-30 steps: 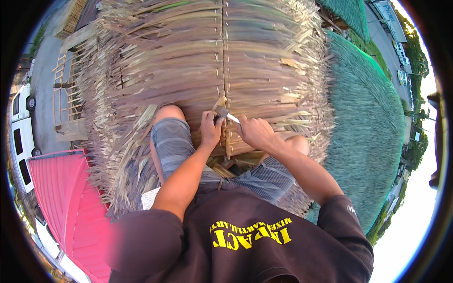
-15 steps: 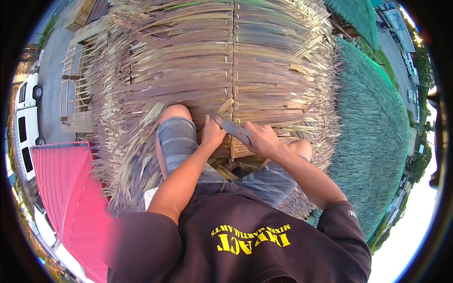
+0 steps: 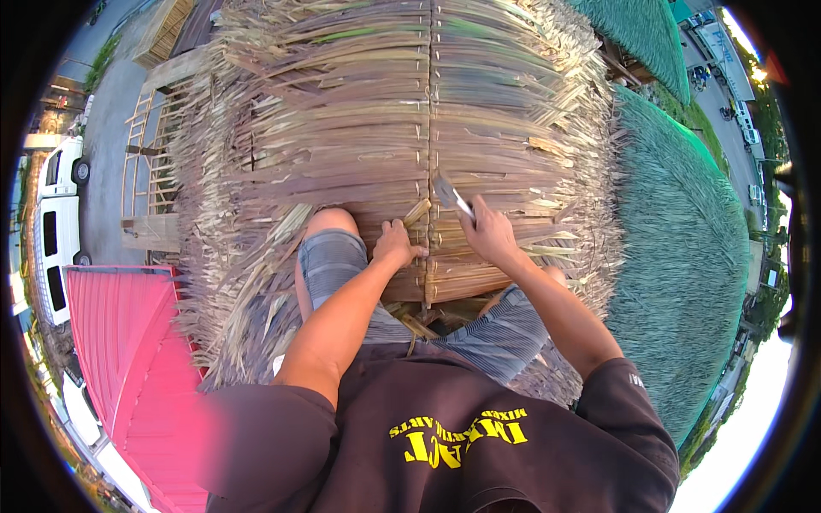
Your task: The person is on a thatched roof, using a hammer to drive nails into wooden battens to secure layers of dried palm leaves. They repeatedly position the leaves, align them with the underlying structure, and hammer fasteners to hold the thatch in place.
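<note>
Dried palm-leaf thatch [image 3: 359,162] spreads in front of me, its overlapping leaves lying crosswise on both sides of a stitched central seam [image 3: 430,128]. My right hand [image 3: 492,232] grips a broad-bladed metal knife [image 3: 449,191], held just right of the seam with its blade toward the far left. My left hand [image 3: 396,245] presses low on the thatch left of the seam, fingers bent and thumb toward the seam. What lies under its fingers is hidden. Beside those fingers, a folded pale leaf strip [image 3: 417,211] sticks up from the thatch.
I sit astride the thatched roof, knees bent, with a dark gap [image 3: 445,323] between my legs. Left are a red metal roof [image 3: 120,342], a bamboo frame [image 3: 150,162] and a white van [image 3: 60,231]. A green thatched roof [image 3: 676,256] stands right.
The knife has moved away from my left hand, rightward and farther from me, its blade swinging more upright. My left hand has shifted slightly, thumb now spread toward the seam. The whole view dropped a little.
</note>
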The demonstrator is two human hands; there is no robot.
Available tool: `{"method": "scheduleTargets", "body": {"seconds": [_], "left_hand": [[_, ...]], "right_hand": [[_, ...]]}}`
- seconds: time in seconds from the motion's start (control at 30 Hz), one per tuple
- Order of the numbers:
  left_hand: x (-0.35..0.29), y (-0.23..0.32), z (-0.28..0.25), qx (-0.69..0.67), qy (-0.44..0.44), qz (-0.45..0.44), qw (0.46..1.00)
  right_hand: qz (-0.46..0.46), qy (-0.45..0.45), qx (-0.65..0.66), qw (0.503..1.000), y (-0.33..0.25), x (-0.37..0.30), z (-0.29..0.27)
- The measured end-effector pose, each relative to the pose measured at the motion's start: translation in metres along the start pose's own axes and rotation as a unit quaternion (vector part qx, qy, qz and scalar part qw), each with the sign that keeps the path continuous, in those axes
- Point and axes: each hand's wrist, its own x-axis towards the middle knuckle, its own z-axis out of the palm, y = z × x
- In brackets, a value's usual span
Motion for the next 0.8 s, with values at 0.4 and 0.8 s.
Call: {"method": "scheduleTargets", "body": {"seconds": [0.4, 0.8], "left_hand": [[0.013, 0.005, -0.002, 0.076, -0.079, -0.025, 0.994], [0.026, -0.006, 0.008, 0.080, -0.082, -0.011, 0.993]], "right_hand": [[0.172, 0.033, -0.028, 0.984, -0.057, 0.137, 0.056], [0.280, 0.155, 0.080, 0.944, -0.045, 0.147, 0.063]]}}
